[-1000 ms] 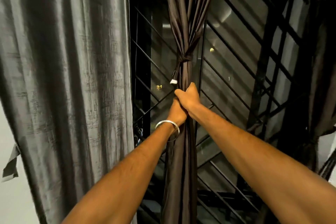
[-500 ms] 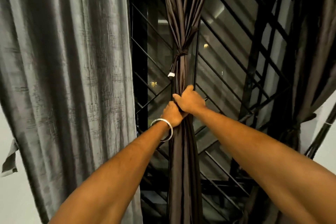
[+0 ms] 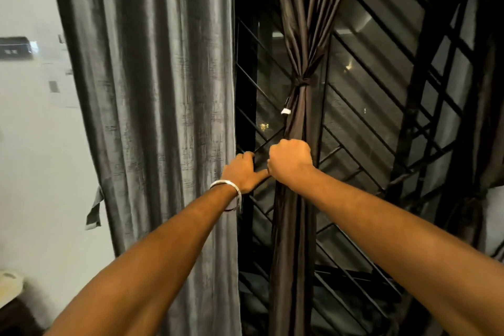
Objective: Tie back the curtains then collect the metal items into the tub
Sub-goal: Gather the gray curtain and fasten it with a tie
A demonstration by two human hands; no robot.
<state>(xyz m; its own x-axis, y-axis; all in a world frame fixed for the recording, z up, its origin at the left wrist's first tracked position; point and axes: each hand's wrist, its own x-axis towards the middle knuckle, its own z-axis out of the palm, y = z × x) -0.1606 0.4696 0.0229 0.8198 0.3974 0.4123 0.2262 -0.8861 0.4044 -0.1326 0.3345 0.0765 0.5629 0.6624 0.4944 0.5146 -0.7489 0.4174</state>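
From the camera on my head, the brown curtain [image 3: 296,213] hangs straight ahead of me as one gathered column in front of the window grille [image 3: 381,106], already cinched by a dark tie [image 3: 302,82] knotted well above my hands, with a small white tag [image 3: 285,111] dangling just below the knot on its left. My right hand [image 3: 290,162] is clenched around that bundle below the tie, knuckles toward me, the cloth running out above and below the fist. My left hand [image 3: 242,172], with a metal bangle [image 3: 227,191] on the wrist, sits just left of it, thumb stretched right to touch the right hand; its fingers curl toward a bar of the grille, but whether they grip anything I cannot tell. To the left the grey curtain [image 3: 152,117] hangs loose and untied, its own tie strip [image 3: 94,213] dangling at its left edge against the wall. I judge the brown cloth to be soft, light and rather slick, with that satin sheen, so it will bunch easily but slide through a slack fist; the best hold is around the whole gathered column, close under the knot. The grey one looks thicker and heavier, so I would gather its folds at the height of its strip before wrapping. No tub or loose metal items show here.
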